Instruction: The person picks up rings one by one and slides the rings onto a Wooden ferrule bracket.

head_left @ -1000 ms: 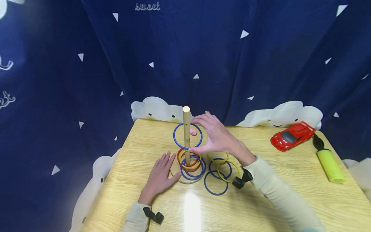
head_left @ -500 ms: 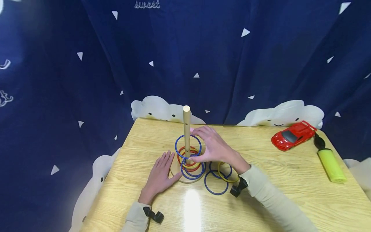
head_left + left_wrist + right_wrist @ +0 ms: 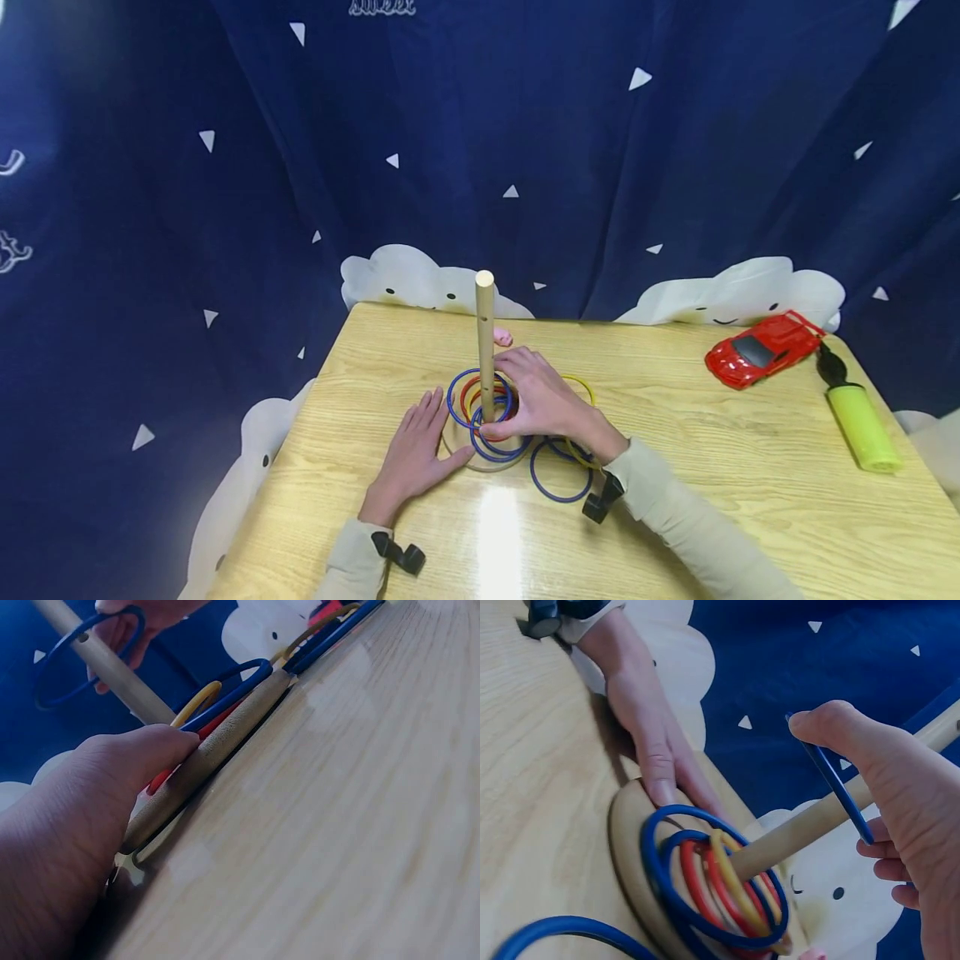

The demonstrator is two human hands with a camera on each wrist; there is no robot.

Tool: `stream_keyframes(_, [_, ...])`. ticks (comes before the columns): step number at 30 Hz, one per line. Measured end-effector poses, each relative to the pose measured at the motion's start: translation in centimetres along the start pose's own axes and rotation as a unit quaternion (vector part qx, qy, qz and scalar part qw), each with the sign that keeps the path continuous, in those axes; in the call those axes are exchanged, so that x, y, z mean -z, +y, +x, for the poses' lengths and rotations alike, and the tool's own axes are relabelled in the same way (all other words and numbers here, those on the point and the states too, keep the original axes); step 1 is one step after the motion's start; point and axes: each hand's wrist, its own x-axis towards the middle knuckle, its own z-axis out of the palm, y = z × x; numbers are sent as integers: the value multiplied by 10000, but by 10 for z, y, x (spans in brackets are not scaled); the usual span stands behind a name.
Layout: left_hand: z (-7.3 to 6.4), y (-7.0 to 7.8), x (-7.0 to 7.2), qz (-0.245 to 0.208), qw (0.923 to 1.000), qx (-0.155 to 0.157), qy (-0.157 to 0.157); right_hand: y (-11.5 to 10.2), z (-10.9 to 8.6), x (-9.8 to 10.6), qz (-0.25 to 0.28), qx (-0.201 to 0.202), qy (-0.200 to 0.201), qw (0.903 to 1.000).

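Observation:
A wooden peg (image 3: 485, 333) stands upright on a round wooden base (image 3: 628, 832). Around its foot lie several red, yellow and blue rings (image 3: 731, 877), stacked unevenly. My right hand (image 3: 551, 400) pinches a blue ring (image 3: 832, 780) between thumb and fingers. That ring encircles the peg partway down, above the stack, as the left wrist view also shows. My left hand (image 3: 412, 454) lies flat at the left of the base, fingers straight, its thumb (image 3: 161, 746) touching the base's edge.
Right of the base, loose blue rings (image 3: 561, 500) and yellow rings (image 3: 591, 387) overlap on the wooden table (image 3: 675, 517). A small pink object (image 3: 502, 337) lies behind the peg. A red toy car (image 3: 763, 350) and a yellow-green cylinder with a black end (image 3: 864, 429) sit far right.
My right hand has lowered the blue ring along the peg, from its upper half toward the stack. My left hand has stayed in place.

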Motion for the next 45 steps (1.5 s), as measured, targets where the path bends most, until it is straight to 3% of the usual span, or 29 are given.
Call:
stream_keyframes(4, [0, 0, 0, 16, 10000, -29, 2, 0, -3, -10, 8, -25, -22, 10000])
stream_keyframes(9, [-1, -1, 0, 10, 9999, -68, 115, 1, -5, -19, 109, -64, -326, 9994])
stream_keyframes(14, [0, -1, -1, 4, 9999, -83, 105, 5, -16, -20, 201, -333, -428, 9983])
stream_keyframes(22, [0, -2, -3, -72, 9997, -118, 217, 22, -58, -7, 308, -1001, -37, 9945])
stream_keyframes(27, [-1, -3, -2, -69, 9999, -38, 87, 35, -84, 2, 369, -1265, 170, 9911])
stream_keyframes(36, [0, -2, -1, -102, 9999, -47, 56, 49, -126, 15, 341, -1764, 270, 9834])
stream_keyframes(45, [0, -1, -2, -104, 9997, -120, 186, 51, -159, 13, 105, -2036, 264, 9786])
